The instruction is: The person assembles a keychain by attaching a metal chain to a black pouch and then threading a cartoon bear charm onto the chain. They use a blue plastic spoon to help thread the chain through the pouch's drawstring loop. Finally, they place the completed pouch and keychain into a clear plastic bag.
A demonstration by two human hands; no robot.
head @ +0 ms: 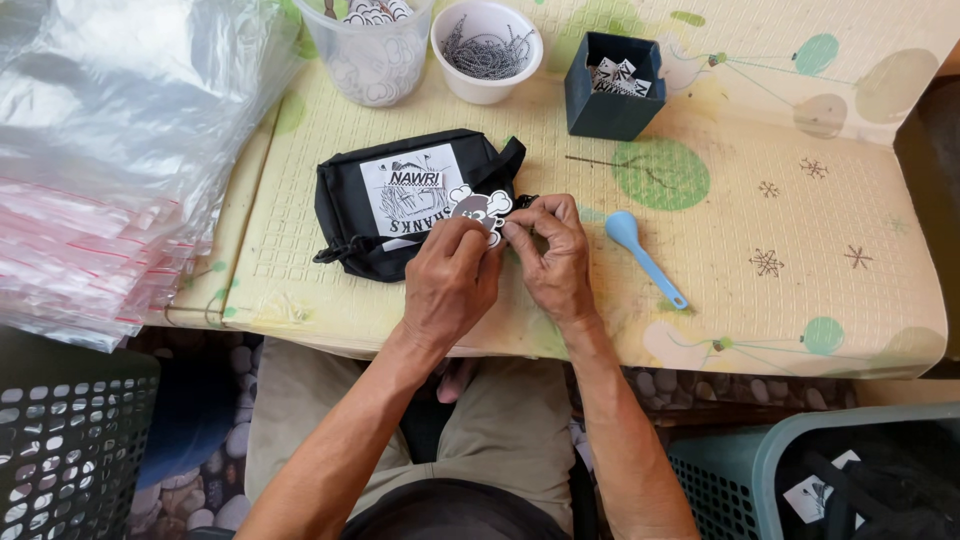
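A small black pouch [350, 200] with a white printed label lies on a pale yellow mat [760, 200]. Over its right end, my left hand [450, 282] and my right hand [548, 260] together pinch a small skull-shaped tag [478, 208] in white and brown. The fingertips of both hands meet at the tag's lower edge, right by the pouch's black strap [510, 160]. Whether the tag is fastened to the pouch is hidden by my fingers.
A light blue plastic spoon [642, 256] lies right of my hands. At the back stand a clear tub [375, 45], a white cup of metal hooks [487, 48] and a dark blue box [610, 88]. Clear bags [100, 160] pile on the left. Baskets [60, 440] [790, 470] flank my knees.
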